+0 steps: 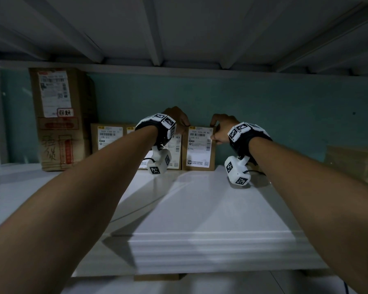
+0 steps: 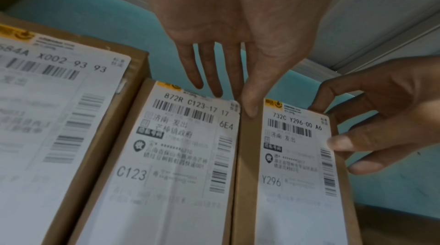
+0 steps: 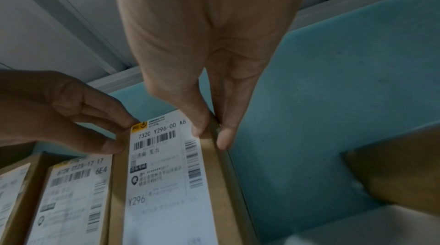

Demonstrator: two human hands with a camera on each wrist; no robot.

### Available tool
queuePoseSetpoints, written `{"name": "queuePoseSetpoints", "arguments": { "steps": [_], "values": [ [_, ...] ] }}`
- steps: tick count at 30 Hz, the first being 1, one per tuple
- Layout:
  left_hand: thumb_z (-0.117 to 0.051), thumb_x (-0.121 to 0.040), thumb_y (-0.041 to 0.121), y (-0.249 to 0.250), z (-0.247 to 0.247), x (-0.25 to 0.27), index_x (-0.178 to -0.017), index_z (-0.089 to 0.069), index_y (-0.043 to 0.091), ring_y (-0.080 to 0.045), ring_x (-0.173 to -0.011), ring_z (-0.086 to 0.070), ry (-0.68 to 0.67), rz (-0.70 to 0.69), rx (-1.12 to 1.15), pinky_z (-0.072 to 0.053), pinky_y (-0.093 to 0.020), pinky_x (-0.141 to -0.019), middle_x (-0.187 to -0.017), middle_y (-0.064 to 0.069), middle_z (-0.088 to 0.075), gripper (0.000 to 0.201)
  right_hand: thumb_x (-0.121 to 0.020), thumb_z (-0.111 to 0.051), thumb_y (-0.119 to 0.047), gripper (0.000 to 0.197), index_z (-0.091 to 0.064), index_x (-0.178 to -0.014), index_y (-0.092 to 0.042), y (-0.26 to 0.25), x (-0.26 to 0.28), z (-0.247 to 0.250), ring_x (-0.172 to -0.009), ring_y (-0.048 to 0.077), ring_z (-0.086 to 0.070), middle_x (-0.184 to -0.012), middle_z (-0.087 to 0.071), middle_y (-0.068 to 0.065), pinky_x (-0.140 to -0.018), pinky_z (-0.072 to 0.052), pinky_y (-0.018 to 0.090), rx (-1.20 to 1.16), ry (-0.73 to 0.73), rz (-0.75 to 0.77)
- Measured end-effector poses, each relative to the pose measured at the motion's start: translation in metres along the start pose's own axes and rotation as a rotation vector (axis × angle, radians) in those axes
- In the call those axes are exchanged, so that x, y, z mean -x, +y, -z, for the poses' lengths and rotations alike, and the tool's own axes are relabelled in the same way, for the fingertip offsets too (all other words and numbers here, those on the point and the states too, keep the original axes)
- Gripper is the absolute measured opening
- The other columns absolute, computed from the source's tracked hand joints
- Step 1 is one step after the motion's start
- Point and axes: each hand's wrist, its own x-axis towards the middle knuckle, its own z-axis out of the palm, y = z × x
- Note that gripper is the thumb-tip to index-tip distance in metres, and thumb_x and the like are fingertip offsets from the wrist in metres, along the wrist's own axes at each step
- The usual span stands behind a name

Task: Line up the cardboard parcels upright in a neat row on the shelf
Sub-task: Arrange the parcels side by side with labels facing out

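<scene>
Small cardboard parcels with white labels stand upright against the teal back wall of the shelf [image 1: 200,209]. The rightmost one, labelled Y296 [image 1: 200,149] [image 2: 292,164] [image 3: 166,183], is held at its top edge by both hands. My left hand [image 1: 179,122] [image 2: 247,89] [image 3: 71,117] pinches its top left corner, thumb on the front. My right hand [image 1: 219,128] [image 2: 371,117] [image 3: 212,128] pinches its top right corner. The C123 parcel [image 2: 171,155] [image 3: 71,192] stands close beside it on the left, partly hidden by my left wrist in the head view.
Further left stand another small parcel [image 1: 108,136] [image 2: 47,117] and a tall brown box [image 1: 60,117]. A low cardboard box [image 1: 353,162] [image 3: 393,173] lies at the right. The shelf above hangs close overhead. White boards are stacked at the front.
</scene>
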Motion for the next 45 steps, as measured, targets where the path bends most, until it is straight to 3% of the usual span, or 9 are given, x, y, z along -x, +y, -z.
{"name": "queuePoseSetpoints", "arguments": {
  "steps": [36, 45],
  "values": [
    [-0.074, -0.08, 0.015, -0.005, -0.003, -0.01, -0.108, -0.07, 0.021, -0.017, -0.102, -0.063, -0.005, 0.023, 0.005, -0.045, -0.02, -0.076, -0.113, 0.0, -0.068, 0.03, -0.08, -0.069, -0.007, 0.042, -0.053, -0.119, -0.011, 0.001, -0.005, -0.002, -0.102, 0.029, -0.063, -0.118, -0.061, 0.013, -0.083, -0.057, 0.041, 0.001, -0.014, -0.015],
    [-0.07, -0.082, 0.016, -0.005, -0.004, -0.007, -0.105, -0.067, 0.023, -0.015, -0.097, -0.062, -0.004, -0.002, -0.026, -0.044, -0.02, -0.074, -0.112, 0.001, -0.067, 0.024, -0.081, -0.069, -0.014, 0.039, -0.053, -0.116, -0.015, 0.001, 0.001, 0.0, -0.088, 0.028, -0.068, -0.108, -0.063, 0.011, -0.077, -0.059, 0.042, -0.018, -0.015, -0.024]
  ]
}}
